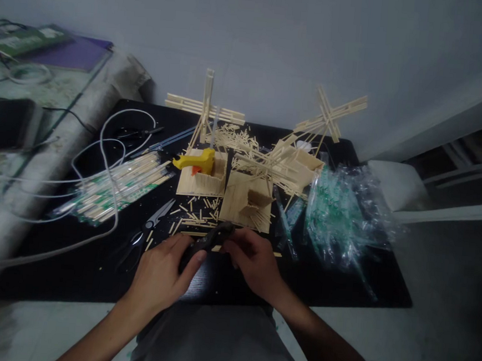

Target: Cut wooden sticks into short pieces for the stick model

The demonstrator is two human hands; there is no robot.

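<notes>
My left hand [161, 266] is wrapped round a dark tool [207, 240] at the front of the black table [224, 290]. Close to the tool's far end, my right hand [253, 259] has its fingers curled together; whether they pinch anything is too small to tell. Beneath and beyond the hands lie thin wooden sticks [199, 213], some cut short. Behind them are two stick-built bases, the right one [237, 197] nearer my hands. A yellow glue gun [196, 161] rests on the left base [186, 184]. Crossed stick blades [206, 108] rise at the back left.
Open scissors [152, 221] lie left of my hands, near packs of sticks [119, 187] crossed by white cables [109, 162]. Crumpled clear and green plastic bags [338, 216] fill the right side. A second blade cross [327, 115] stands by the wall.
</notes>
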